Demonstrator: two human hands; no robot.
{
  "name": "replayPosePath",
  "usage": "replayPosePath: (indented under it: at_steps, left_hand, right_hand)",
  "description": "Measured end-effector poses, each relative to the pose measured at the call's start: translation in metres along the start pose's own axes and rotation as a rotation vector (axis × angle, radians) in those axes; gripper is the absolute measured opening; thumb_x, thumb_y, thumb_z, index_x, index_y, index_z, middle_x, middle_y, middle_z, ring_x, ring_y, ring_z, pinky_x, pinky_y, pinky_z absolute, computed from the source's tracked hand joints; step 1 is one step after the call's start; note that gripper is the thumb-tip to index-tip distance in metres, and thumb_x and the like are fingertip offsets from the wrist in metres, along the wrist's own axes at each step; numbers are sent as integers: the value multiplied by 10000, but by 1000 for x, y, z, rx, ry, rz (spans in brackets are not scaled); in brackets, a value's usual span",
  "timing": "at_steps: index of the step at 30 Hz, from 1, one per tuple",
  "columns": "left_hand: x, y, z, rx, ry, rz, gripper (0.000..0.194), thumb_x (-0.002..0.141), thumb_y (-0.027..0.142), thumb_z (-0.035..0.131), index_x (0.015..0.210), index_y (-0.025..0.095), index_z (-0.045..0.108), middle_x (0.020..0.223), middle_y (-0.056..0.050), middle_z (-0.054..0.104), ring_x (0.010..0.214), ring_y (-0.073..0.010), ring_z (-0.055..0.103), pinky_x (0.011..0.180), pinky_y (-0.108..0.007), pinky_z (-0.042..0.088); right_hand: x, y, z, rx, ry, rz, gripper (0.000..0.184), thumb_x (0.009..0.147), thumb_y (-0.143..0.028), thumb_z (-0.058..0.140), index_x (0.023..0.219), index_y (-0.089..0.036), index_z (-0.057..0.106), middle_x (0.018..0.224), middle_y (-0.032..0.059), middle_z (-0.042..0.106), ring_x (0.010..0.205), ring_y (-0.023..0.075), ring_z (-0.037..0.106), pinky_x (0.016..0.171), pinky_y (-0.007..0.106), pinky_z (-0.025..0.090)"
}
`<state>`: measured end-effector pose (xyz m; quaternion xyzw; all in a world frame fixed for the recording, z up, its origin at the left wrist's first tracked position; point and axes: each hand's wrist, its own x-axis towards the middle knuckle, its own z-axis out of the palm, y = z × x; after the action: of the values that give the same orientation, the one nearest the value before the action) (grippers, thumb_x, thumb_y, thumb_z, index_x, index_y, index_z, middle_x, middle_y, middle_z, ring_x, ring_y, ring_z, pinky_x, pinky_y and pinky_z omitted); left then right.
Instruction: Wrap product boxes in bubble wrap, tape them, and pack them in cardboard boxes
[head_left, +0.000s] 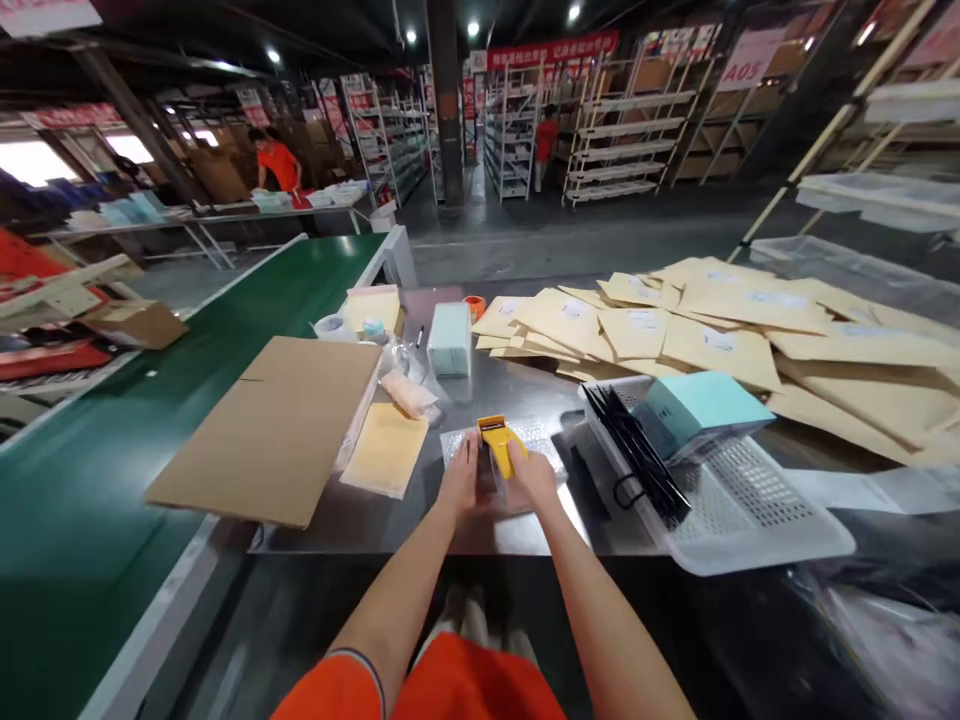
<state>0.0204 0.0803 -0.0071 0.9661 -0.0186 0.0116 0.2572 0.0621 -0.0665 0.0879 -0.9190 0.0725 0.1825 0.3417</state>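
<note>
Both my hands meet at the near edge of the metal table [525, 390], on a clear bubble-wrap bag [529, 437]. My right hand [529, 472] is closed round a yellow item [499, 440] lying on the bag. Beside it, my left hand [461, 478] presses its fingers down on the bag's left part, against the same item. A flat yellow padded envelope [386, 448] lies just left of my hands.
A flat cardboard sheet [281, 425] overhangs the green conveyor belt [97, 480] on the left. A white plastic basket [739, 510] with black items and a teal box [694, 408] sits to the right. Several kraft envelopes [712, 325] are piled behind. People in orange stand far off.
</note>
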Motion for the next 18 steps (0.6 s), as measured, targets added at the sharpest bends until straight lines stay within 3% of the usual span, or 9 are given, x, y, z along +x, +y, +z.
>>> replayPosePath:
  at_steps: [2,4,6,9,11,14,18]
  left_hand:
    - [6,-1,-4,17,-13,-12,1251,552,240,774,1512,45,-5,1589,-259,128,1471,-366,163,1188,-494,270]
    - [10,0,-8,20,-21,-23,1238,559,242,768,1513,42,5,1587,-272,104,1475,-372,136,1183,-490,282]
    - [12,1,-9,18,-23,-43,1216,558,225,758,1511,30,28,1583,-287,91,1470,-385,141,1171,-487,305]
    - [9,5,-9,17,-18,-40,1199,560,251,762,1507,25,62,1582,-275,132,1469,-374,157,1187,-480,279]
    - [7,8,-10,27,-21,-38,1195,567,297,771,1506,31,80,1580,-257,170,1473,-356,156,1199,-473,258]
    - [6,12,-14,88,-58,-32,1096,603,345,759,1488,30,193,1573,-253,205,1465,-356,194,1198,-474,260]
    - [7,17,-20,177,-118,13,928,634,383,740,1428,70,375,1553,-228,283,1446,-362,257,1196,-501,234]
  right_hand:
    - [6,-4,1,53,-18,20,417,950,-514,467,873,-141,637,900,63,683,878,178,644,851,393,494]
    - [-5,9,3,110,-27,29,406,926,-507,483,787,-152,625,832,75,680,840,194,644,799,364,491]
    - [-33,38,8,166,-24,30,406,876,-514,486,667,-182,587,726,94,665,770,225,641,703,327,473]
    - [-85,88,18,259,50,28,446,817,-591,387,652,-207,541,670,79,632,684,226,603,620,307,442]
    - [-111,107,23,318,91,39,499,782,-660,339,638,-213,507,600,46,568,600,202,552,549,294,426]
    - [-131,111,18,531,142,56,533,772,-702,410,659,-195,532,536,-12,465,483,149,454,434,262,362]
    - [-142,97,-17,878,189,61,496,702,-664,639,692,-169,604,526,-26,475,450,116,413,395,234,333]
